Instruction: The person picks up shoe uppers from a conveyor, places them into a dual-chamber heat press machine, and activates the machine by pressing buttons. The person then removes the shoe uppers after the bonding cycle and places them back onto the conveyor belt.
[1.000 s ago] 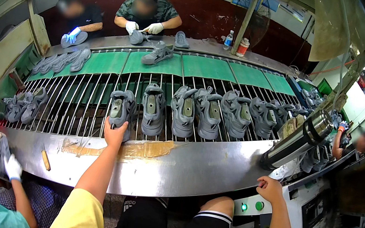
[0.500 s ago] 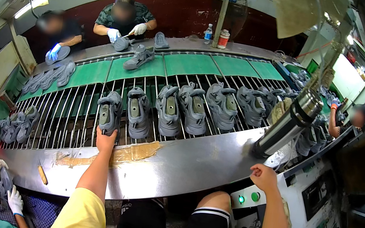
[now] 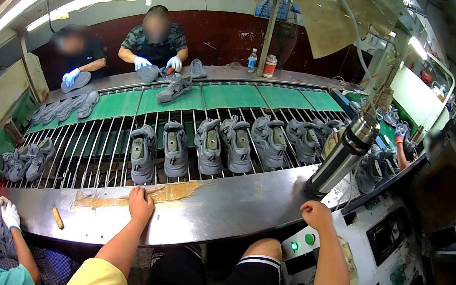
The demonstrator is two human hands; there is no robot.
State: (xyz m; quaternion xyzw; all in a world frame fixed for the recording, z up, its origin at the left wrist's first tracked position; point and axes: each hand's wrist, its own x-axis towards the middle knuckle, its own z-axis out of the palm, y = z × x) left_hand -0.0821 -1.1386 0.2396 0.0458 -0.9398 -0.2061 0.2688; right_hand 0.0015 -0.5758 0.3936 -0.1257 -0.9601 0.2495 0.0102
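My left hand rests on the metal ledge with its fingers curled together and nothing seen in them. Just beyond it stands a grey shoe on the roller rack, toe toward me and a last inside, apart from my fingers. A second grey shoe is beside it, and several more run off to the right. My right hand, closed in a loose fist, hangs by the ledge's right end, near the foot of a steel thermos.
Green mats line the rack's far side, with one grey shoe lying there. A control panel with a green button is below my right arm. Two people work across the line; another person's gloved hands are at lower left.
My left hand has let go of the nearest left shoe and drawn back onto the ledge; that shoe stays on the rack. My right hand remains closed near the thermos.
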